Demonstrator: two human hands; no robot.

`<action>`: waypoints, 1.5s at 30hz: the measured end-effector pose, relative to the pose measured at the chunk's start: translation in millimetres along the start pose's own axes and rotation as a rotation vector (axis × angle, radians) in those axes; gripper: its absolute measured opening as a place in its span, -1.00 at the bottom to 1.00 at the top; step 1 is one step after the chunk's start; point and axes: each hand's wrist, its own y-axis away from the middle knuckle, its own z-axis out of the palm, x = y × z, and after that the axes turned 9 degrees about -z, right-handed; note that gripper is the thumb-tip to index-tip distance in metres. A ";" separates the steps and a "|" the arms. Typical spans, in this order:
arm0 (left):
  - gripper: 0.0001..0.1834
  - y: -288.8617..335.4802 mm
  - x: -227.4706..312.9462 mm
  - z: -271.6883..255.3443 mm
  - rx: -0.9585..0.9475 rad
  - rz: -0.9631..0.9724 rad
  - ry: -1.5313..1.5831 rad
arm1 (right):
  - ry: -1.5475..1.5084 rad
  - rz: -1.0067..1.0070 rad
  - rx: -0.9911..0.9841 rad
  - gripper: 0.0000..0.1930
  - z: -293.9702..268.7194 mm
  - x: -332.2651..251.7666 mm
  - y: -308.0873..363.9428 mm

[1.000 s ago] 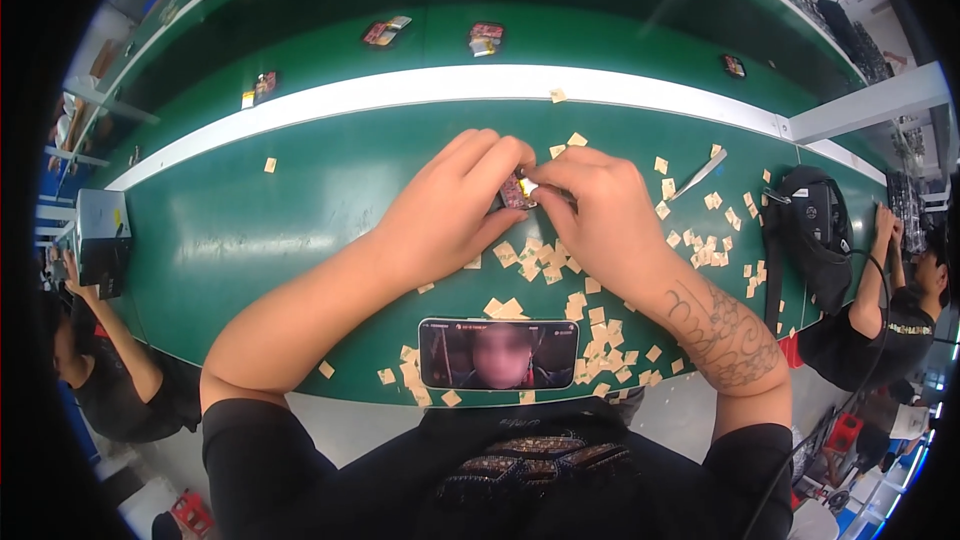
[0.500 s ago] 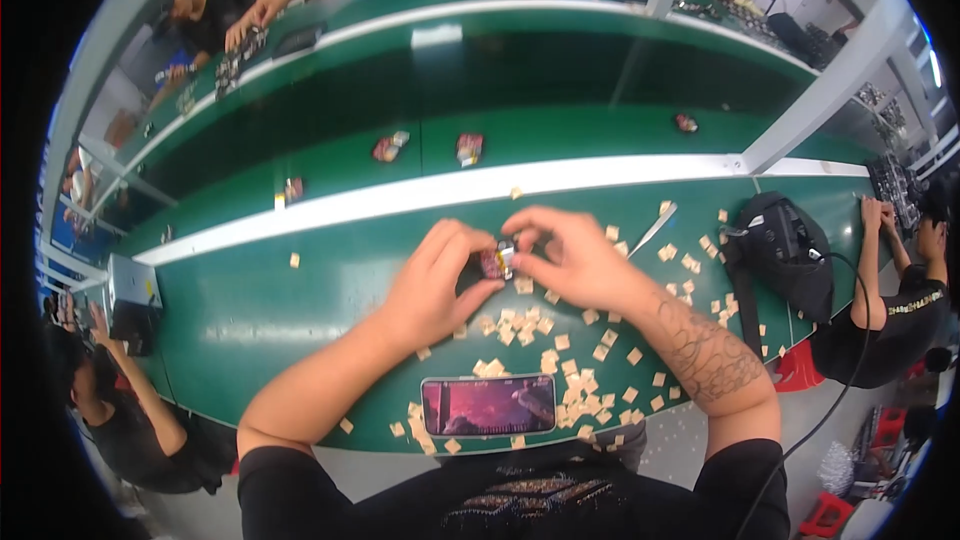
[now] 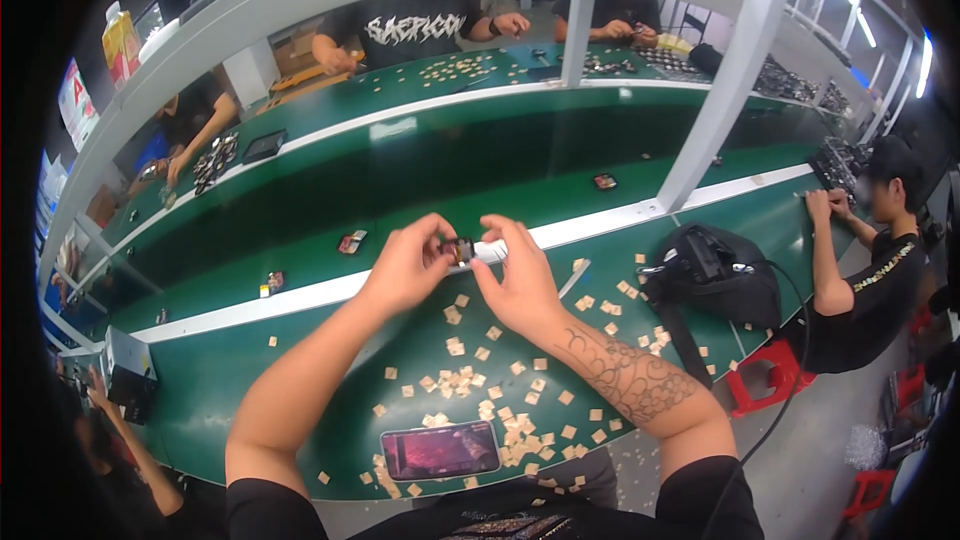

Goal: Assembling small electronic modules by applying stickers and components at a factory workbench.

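Observation:
My left hand (image 3: 408, 262) is closed on a small electronic module (image 3: 459, 252), pinched between thumb and fingertips above the white rail. The module is dark with reddish and yellowish parts; its finer details are too small to make out. Just right of it, my right hand (image 3: 517, 275) is raised with thumb and fingers apart, and the white rail shows through the gap. Below both hands, many small beige square pieces (image 3: 462, 380) lie scattered over the green table. Among them rests a phone (image 3: 440, 450) with a lit reddish screen.
Beyond the white rail (image 3: 300, 300), similar modules (image 3: 352, 241) lie on the green conveyor belt (image 3: 480, 160). A pair of tweezers (image 3: 575, 277) lies right of my hand, near a black bag (image 3: 715, 275) with a cable. Co-workers sit opposite and at right. A grey upright (image 3: 725, 90) rises from the rail.
My view has tilted up and shifted right. Both hands have moved forward over the rail with the module. My right hand's fingers have come off the module and spread apart.

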 end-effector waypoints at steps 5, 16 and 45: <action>-0.79 -81.2 -4.5 27.0 0.096 0.017 -0.172 | 0.001 0.120 -0.134 -0.77 -15.9 11.5 -6.1; -0.35 -64.8 -35.9 -7.1 -0.044 -0.072 -0.424 | -0.139 -0.012 -0.178 -0.88 4.5 42.9 10.3; -0.40 91.6 -48.2 -11.2 -0.155 0.060 -0.135 | -0.211 0.013 -0.739 -0.80 -9.5 -17.2 -5.5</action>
